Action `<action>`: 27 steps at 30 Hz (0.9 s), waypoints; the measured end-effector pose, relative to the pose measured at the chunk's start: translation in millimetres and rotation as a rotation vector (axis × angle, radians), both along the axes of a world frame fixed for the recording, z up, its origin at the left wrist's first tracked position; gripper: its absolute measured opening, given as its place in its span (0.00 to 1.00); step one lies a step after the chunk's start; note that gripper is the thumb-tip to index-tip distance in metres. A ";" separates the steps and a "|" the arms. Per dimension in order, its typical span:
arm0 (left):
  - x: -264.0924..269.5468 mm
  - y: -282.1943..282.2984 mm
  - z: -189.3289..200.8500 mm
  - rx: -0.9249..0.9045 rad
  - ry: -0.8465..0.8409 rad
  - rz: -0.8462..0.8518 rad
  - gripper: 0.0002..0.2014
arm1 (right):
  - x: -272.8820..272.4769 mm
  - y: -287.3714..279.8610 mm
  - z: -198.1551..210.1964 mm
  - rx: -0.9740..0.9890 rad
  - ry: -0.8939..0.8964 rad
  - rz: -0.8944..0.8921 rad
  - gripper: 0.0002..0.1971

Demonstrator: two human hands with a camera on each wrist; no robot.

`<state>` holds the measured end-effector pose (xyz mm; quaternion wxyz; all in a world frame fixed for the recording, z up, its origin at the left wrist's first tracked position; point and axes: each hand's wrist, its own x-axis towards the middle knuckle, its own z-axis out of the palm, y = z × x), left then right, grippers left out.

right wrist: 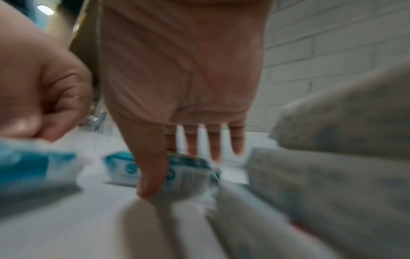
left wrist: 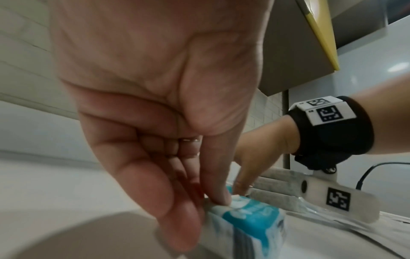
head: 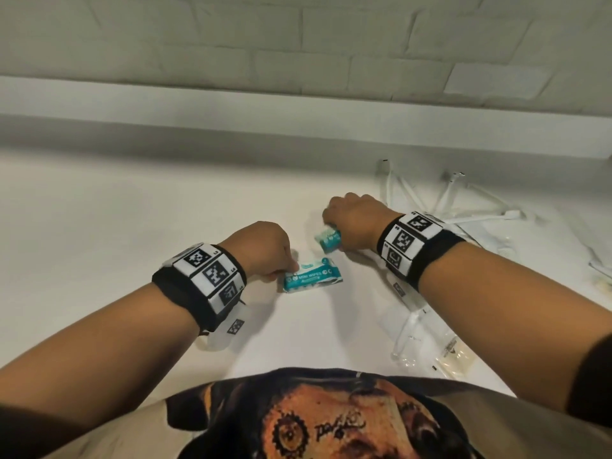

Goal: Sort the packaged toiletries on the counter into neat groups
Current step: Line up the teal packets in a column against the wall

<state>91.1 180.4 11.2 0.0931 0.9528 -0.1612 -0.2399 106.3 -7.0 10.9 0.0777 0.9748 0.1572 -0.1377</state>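
Two teal mini wipes packs lie in the middle of the white counter (head: 132, 210). The nearer wipes pack (head: 313, 277) lies flat, and my left hand (head: 287, 268) pinches its left end between thumb and fingers. The left wrist view shows this pinch up close, my left hand (left wrist: 210, 206) on the sealed edge of the nearer pack (left wrist: 250, 222). My right hand (head: 331, 234) holds the second wipes pack (head: 328, 242), tilted, just behind the first. In the blurred right wrist view my right hand (right wrist: 177, 166) has its thumb across the front of the second pack (right wrist: 193, 172) and its fingers behind it.
Several wrapped white toothbrushes (head: 447, 207) lie scattered on the counter to the right of my right hand. Clear packets (head: 414, 326) lie near the front edge on the right. A ledge (head: 231, 104) and a tiled wall run along the back.
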 end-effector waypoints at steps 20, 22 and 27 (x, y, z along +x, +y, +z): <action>5.7 -5.1 -4.3 -0.157 -0.144 0.015 0.19 | -10.4 -20.8 38.6 0.551 0.048 -0.315 0.16; 10.7 -8.2 -5.3 -0.170 -0.137 -0.024 0.23 | -17.0 -44.2 50.2 0.520 -0.085 -0.407 0.13; 22.9 -20.8 -9.4 -0.140 -0.044 -0.065 0.15 | -41.3 -74.7 40.0 0.153 0.180 -0.578 0.50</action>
